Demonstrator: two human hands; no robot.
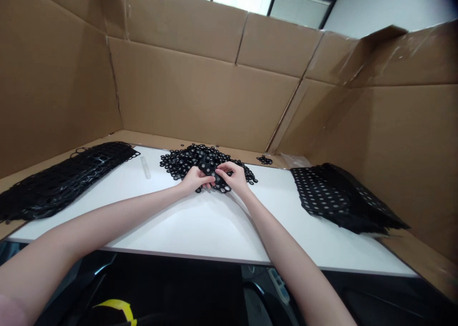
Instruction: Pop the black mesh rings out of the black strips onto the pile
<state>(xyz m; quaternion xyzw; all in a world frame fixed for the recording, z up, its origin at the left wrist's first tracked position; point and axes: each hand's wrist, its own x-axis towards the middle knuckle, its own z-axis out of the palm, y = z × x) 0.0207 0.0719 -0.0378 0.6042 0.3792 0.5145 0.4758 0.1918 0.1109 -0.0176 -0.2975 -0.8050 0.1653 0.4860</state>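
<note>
Pinching, thumbs against fingers, left hand point(194, 179) and right hand point(235, 176): one black perforated piece point(208, 168), at the near side of a pile of black rings point(181, 161), toward the far edge of the white tabletop point(179, 230). Advisable handling: left steady, right fingertips light.

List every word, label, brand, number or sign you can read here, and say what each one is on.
None: no text can be read on the cardboard walls, the pile of black rings or the perforated black piece in the hands.
Translucent strip: too small and blurred to tell whether it bears any marking.
</note>
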